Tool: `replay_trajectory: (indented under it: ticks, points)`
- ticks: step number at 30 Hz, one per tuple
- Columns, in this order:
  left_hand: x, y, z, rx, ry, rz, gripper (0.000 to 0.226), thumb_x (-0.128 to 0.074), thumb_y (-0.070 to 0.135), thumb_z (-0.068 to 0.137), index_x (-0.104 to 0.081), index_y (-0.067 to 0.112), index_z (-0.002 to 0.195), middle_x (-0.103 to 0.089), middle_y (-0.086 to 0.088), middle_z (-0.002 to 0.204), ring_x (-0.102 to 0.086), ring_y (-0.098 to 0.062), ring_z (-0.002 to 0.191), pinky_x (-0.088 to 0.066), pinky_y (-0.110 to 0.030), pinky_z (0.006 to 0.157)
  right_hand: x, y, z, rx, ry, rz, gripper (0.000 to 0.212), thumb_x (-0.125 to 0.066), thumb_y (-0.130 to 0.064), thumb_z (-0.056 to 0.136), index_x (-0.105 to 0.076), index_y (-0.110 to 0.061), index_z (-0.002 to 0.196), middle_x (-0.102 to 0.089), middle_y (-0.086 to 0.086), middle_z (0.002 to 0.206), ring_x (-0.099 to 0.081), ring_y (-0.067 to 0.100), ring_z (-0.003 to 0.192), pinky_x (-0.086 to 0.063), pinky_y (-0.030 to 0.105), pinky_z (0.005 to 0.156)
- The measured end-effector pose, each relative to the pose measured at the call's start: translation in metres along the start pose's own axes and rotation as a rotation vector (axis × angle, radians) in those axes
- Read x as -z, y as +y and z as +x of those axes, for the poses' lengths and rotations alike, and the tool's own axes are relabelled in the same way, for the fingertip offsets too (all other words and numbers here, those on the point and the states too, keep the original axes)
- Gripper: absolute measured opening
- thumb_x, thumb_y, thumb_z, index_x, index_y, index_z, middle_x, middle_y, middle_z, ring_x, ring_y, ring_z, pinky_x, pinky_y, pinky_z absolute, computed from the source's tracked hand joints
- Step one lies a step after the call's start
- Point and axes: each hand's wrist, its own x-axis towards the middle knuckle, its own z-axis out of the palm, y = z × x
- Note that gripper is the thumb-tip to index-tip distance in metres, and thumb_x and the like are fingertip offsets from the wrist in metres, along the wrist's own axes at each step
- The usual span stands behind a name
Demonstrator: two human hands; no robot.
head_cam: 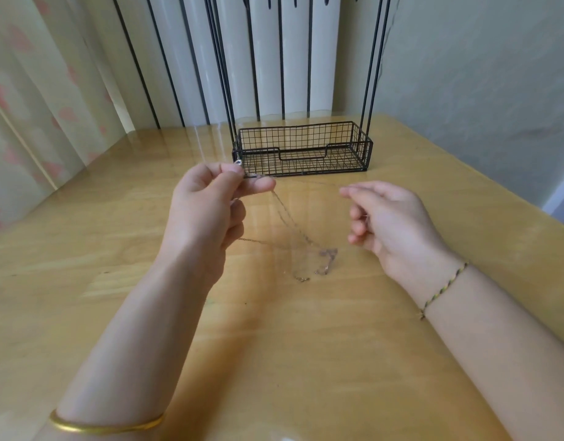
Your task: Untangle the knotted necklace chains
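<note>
Left grip: the left hand point(207, 205), raised over the middle of the tabletop point(306, 361), pinches the necklace chains point(327, 256) between thumb and forefinger. A small silver clasp point(239, 162) shows at the fingertips.
Right grip: the right hand point(389, 221) holds thumb and forefinger together on a faint strand stretched across from the left hand; its other fingers are curled.
Chains: fine strands slope down from the left hand to a knotted clump lying on the wood between the two wrists. One thin strand trails off under the left hand.
Room: bare wood lies all round the hands. A wire basket point(303, 151) stands near the far edge, just beyond the left fingertips.
Materials: glossy pale wood; black grid basket with tall thin rods; gold bangle point(105, 426) on the left forearm; braided cord bracelet point(443, 288) on the right wrist.
Hard to see: the right fingertips are blurred, and the strands almost vanish against the wood.
</note>
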Motion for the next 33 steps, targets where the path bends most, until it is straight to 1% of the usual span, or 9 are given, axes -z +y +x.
replay_trajectory:
  ticks: [2, 4, 7, 10, 17, 20, 24, 30, 33]
  points:
    - [0.002, -0.001, 0.001, 0.037, 0.017, -0.043, 0.013, -0.042, 0.011, 0.099, -0.043, 0.017, 0.088, -0.074, -0.009, 0.083, -0.017, -0.009, 0.040, -0.018, -0.018, 0.034, 0.001, -0.004, 0.001, -0.170, 0.025, 0.335, 0.018, -0.052, -0.015, 0.096, -0.061, -0.010, 0.081, -0.046, 0.001, 0.054, -0.041, 0.008, 0.035, -0.043, 0.018, 0.040]
    - [0.001, -0.002, 0.002, 0.071, 0.018, -0.088, 0.014, -0.041, 0.010, 0.099, -0.041, 0.017, 0.088, -0.074, -0.012, 0.087, -0.017, -0.008, 0.039, -0.018, -0.017, 0.034, 0.001, -0.005, 0.001, -0.245, 0.032, 0.444, 0.023, -0.053, -0.024, 0.096, -0.059, -0.010, 0.080, -0.046, 0.000, 0.052, -0.041, 0.008, 0.033, -0.043, 0.017, 0.039]
    - [-0.001, -0.004, 0.002, 0.126, -0.002, -0.191, 0.017, -0.040, 0.010, 0.100, -0.038, 0.017, 0.085, -0.074, -0.015, 0.094, -0.018, -0.006, 0.036, -0.019, -0.016, 0.032, 0.000, -0.004, 0.001, -0.220, 0.027, 0.317, 0.030, -0.047, -0.032, 0.098, -0.059, -0.012, 0.080, -0.046, -0.002, 0.051, -0.031, 0.007, 0.030, -0.032, 0.014, 0.036]
    - [-0.003, -0.004, 0.001, 0.121, 0.014, -0.271, 0.018, -0.040, 0.007, 0.099, -0.037, 0.017, 0.083, -0.071, -0.016, 0.105, -0.020, -0.006, 0.037, -0.021, -0.015, 0.033, 0.000, -0.002, 0.000, -0.093, 0.036, 0.116, 0.031, -0.041, -0.027, 0.101, -0.058, -0.012, 0.079, -0.045, -0.001, 0.050, -0.026, 0.008, 0.031, -0.025, 0.016, 0.035]
    - [-0.007, -0.004, 0.000, -0.013, 0.114, -0.044, 0.017, -0.043, 0.012, 0.100, -0.042, 0.020, 0.084, -0.061, 0.003, 0.123, -0.040, -0.007, 0.039, -0.029, -0.016, 0.036, -0.003, 0.003, -0.003, -0.057, -0.116, -0.197, 0.025, -0.041, -0.018, 0.099, -0.057, -0.009, 0.082, -0.049, 0.005, 0.053, -0.023, 0.008, 0.031, -0.020, 0.015, 0.032]
    - [-0.009, -0.005, -0.002, -0.059, 0.124, 0.032, 0.016, -0.041, 0.018, 0.102, -0.042, 0.021, 0.086, -0.058, 0.006, 0.118, -0.067, -0.011, 0.062, -0.027, -0.016, 0.035, -0.003, 0.004, -0.004, -0.033, -0.135, -0.261, 0.025, -0.040, -0.017, 0.098, -0.057, -0.008, 0.082, -0.050, 0.006, 0.051, -0.024, 0.009, 0.031, -0.021, 0.015, 0.032]
    - [-0.011, -0.006, -0.004, -0.106, 0.098, 0.109, 0.015, -0.041, 0.021, 0.102, -0.042, 0.023, 0.088, -0.055, 0.010, 0.118, -0.072, -0.015, 0.084, -0.027, -0.014, 0.035, -0.004, 0.004, -0.006, -0.031, -0.194, -0.297, 0.026, -0.040, -0.019, 0.099, -0.058, -0.007, 0.083, -0.056, 0.008, 0.057, -0.030, 0.013, 0.034, -0.026, 0.019, 0.035]
    - [-0.016, -0.001, -0.013, -0.004, -0.064, 0.007, 0.016, -0.042, 0.020, 0.102, -0.044, 0.018, 0.086, -0.053, 0.012, 0.132, -0.072, -0.017, 0.070, -0.018, -0.014, 0.031, -0.007, 0.003, -0.011, 0.009, -0.227, -0.298, 0.021, -0.043, 0.004, 0.089, -0.054, -0.014, 0.087, -0.059, 0.008, 0.088, -0.055, 0.013, 0.048, -0.039, 0.023, 0.036]
    - [-0.017, 0.002, -0.016, 0.043, -0.107, -0.033, 0.018, -0.043, 0.020, 0.102, -0.044, 0.018, 0.084, -0.055, 0.011, 0.131, -0.070, -0.016, 0.062, -0.017, -0.014, 0.030, -0.003, 0.004, -0.011, 0.129, -0.229, -0.458, 0.032, -0.042, 0.008, 0.084, -0.061, -0.016, 0.073, -0.059, -0.004, 0.075, -0.052, 0.006, 0.053, -0.039, 0.016, 0.042]
